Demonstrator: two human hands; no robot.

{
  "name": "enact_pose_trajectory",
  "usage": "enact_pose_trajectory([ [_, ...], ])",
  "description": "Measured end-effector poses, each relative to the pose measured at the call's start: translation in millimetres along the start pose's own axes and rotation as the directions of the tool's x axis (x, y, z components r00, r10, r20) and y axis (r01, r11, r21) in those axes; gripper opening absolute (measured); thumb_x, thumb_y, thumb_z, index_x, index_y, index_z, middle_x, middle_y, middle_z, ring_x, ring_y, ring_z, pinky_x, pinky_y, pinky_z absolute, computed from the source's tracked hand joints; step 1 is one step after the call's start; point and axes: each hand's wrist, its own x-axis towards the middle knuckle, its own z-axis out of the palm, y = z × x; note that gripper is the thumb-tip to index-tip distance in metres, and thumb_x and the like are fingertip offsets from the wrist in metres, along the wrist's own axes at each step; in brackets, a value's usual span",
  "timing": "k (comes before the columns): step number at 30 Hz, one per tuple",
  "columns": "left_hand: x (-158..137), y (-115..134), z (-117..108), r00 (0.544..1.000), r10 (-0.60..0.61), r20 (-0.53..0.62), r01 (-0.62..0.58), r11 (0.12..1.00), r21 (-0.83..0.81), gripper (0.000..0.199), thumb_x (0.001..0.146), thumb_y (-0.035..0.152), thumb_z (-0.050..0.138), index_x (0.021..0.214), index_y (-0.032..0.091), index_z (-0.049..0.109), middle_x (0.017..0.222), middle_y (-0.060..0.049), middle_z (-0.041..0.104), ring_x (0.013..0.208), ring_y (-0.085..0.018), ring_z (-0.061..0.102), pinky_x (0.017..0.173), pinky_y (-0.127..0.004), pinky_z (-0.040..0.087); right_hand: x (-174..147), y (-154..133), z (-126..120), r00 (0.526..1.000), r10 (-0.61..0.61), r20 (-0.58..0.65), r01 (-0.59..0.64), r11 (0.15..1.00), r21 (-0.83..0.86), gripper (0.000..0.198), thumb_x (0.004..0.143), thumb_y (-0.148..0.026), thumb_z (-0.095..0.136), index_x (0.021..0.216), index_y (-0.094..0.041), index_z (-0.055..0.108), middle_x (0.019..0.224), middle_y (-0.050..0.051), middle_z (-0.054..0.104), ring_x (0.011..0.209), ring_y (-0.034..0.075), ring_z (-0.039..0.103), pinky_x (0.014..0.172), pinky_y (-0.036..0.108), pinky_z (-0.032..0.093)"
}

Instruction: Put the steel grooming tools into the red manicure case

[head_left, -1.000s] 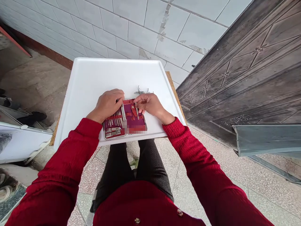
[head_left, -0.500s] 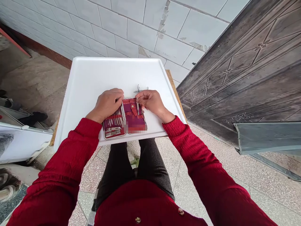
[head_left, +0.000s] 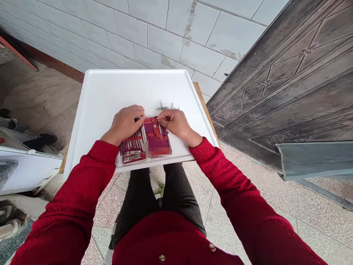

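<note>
An open manicure case point(head_left: 157, 144) with a red and purple lining lies near the front edge of the white tray point(head_left: 110, 88). Its left half holds several slim metal tools in loops and nail clippers point(head_left: 131, 156) at the bottom. My left hand point(head_left: 124, 123) curls over the upper edge of that half, thumb near the hinge. At the top of the right half, my right hand point(head_left: 178, 123) pinches a slim metal tool point(head_left: 160, 129), mostly covered by the fingers. A red snapped strap point(head_left: 156, 129) sits beside it.
Behind my right hand lie metal scissors or nippers point(head_left: 164, 105), partly hidden. A wooden board edge point(head_left: 202, 96) shows under the tray. The tiled wall point(head_left: 154, 40) is beyond, with a dark carved door point(head_left: 264, 81) on the right.
My right fingertips have shifted slightly left along the case's upper edge, and less of the slim tool shows. My left hand keeps its place on the case.
</note>
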Motion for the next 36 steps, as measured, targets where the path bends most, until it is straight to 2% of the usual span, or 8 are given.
enact_pose_trajectory([
  [3, 0.1, -0.1, 0.2, 1.0, 0.004, 0.002, -0.004, 1.0, 0.0, 0.027, 0.094, 0.03, 0.051, 0.094, 0.022, 0.077, 0.124, -0.004, 0.075, 0.114, -0.026, 0.069, 0.098, -0.04, 0.055, -1.0, -1.4, 0.4, 0.999, -0.033, 0.013, 0.034, 0.997, -0.067, 0.009, 0.082, -0.015, 0.065, 0.077, -0.018, 0.072, 0.07, -0.002, 0.068, 0.063, 0.012, 0.058, 0.063, 0.028, 0.047],
  [13, 0.1, -0.5, -0.4, 1.0, 0.0, 0.002, 0.0, 1.0, 0.001, 0.027, 0.095, 0.03, 0.05, 0.094, 0.023, 0.076, 0.124, -0.004, 0.075, 0.115, -0.025, 0.069, 0.1, -0.04, 0.055, -7.7, -16.8, 3.4, 0.997, 0.014, 0.071, 0.001, 0.978, -0.21, 0.01, 0.08, -0.013, 0.068, 0.072, -0.019, 0.071, 0.063, -0.003, 0.065, 0.058, 0.012, 0.055, 0.062, 0.026, 0.04],
  [17, 0.3, -1.0, -0.4, 1.0, 0.007, 0.001, -0.007, 1.0, 0.007, 0.028, 0.096, 0.031, 0.049, 0.091, 0.023, 0.076, 0.124, -0.003, 0.076, 0.115, -0.025, 0.069, 0.095, -0.039, 0.056, -2.6, -14.8, -12.8, 0.994, 0.013, -0.106, -0.034, 0.98, -0.194, 0.008, 0.083, -0.018, 0.067, 0.082, -0.018, 0.074, 0.07, -0.002, 0.068, 0.062, 0.012, 0.056, 0.065, 0.026, 0.042],
  [20, 0.2, -0.8, -1.3, 1.0, 0.01, -0.002, -0.009, 1.0, 0.006, 0.028, 0.096, 0.031, 0.049, 0.089, 0.023, 0.075, 0.123, -0.003, 0.076, 0.114, -0.025, 0.07, 0.091, -0.039, 0.056, 1.9, -11.0, -32.7, 0.952, 0.008, -0.305, -0.089, 0.963, -0.253, 0.012, 0.087, -0.021, 0.062, 0.083, -0.018, 0.074, 0.074, 0.0, 0.07, 0.065, 0.014, 0.058, 0.066, 0.027, 0.042],
  [23, -0.4, -0.3, -2.5, 1.0, 0.005, -0.007, -0.005, 1.0, -0.003, 0.028, 0.096, 0.031, 0.049, 0.087, 0.024, 0.074, 0.121, -0.002, 0.076, 0.113, -0.025, 0.07, 0.09, -0.039, 0.056, 3.9, -7.9, -45.0, 0.922, 0.018, -0.387, -0.172, 0.914, -0.366, 0.013, 0.086, -0.023, 0.062, 0.082, -0.019, 0.074, 0.078, 0.002, 0.072, 0.069, 0.015, 0.059, 0.066, 0.027, 0.041],
  [26, -0.9, -0.3, -2.6, 1.0, 0.002, -0.009, -0.002, 1.0, -0.005, 0.028, 0.096, 0.031, 0.049, 0.087, 0.024, 0.074, 0.122, -0.001, 0.076, 0.112, -0.024, 0.07, 0.089, -0.039, 0.056, 3.7, -8.4, -44.5, 0.933, 0.065, -0.355, -0.231, 0.863, -0.45, 0.012, 0.086, -0.025, 0.064, 0.081, -0.02, 0.074, 0.079, 0.002, 0.073, 0.069, 0.016, 0.06, 0.065, 0.027, 0.039],
  [30, -1.0, -1.7, -1.3, 1.0, 0.0, -0.01, 0.0, 1.0, 0.006, 0.028, 0.096, 0.031, 0.049, 0.089, 0.024, 0.075, 0.124, -0.001, 0.076, 0.113, -0.025, 0.07, 0.086, -0.039, 0.056, 4.3, -14.5, -33.2, 0.961, 0.102, -0.257, -0.226, 0.825, -0.518, 0.017, 0.09, -0.029, 0.063, 0.08, -0.02, 0.074, 0.077, 0.002, 0.073, 0.071, 0.016, 0.063, 0.064, 0.027, 0.038],
  [36, -1.1, -2.1, 0.0, 1.0, 0.022, -0.022, -0.022, 1.0, 0.014, 0.03, 0.096, 0.031, 0.048, 0.091, 0.024, 0.076, 0.121, -0.003, 0.076, 0.109, -0.026, 0.071, 0.085, -0.039, 0.056, 15.1, -23.2, -18.8, 0.958, 0.195, -0.211, -0.287, 0.657, -0.697, 0.031, 0.093, -0.046, 0.066, 0.078, -0.021, 0.076, 0.082, 0.007, 0.076, 0.082, 0.022, 0.068, 0.069, 0.03, 0.042],
])
